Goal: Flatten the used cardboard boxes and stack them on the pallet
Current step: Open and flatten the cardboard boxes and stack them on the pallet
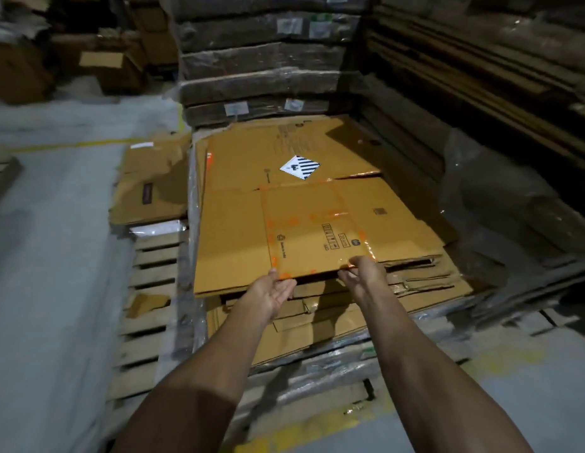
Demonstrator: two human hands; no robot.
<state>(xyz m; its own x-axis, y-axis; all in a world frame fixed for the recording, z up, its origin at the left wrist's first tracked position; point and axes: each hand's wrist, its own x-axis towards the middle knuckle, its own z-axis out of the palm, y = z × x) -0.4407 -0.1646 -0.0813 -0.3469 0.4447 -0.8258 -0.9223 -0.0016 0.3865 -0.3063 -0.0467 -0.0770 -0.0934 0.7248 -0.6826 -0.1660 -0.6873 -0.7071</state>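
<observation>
Fingers [286, 287] under flattened box [314, 230] edge.

The flattened box [312, 233] at my fingertips is tan with orange tape and black print. Beyond it, a tan sheet [284, 155] bears a white diamond label [300, 167] with black stripes. Yellow lines [359, 410] cross the grey floor [49, 289].

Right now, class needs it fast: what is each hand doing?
Left hand: open, palm up, fingers under the near edge of the top box.
Right hand: grips the same edge of that box.
</observation>
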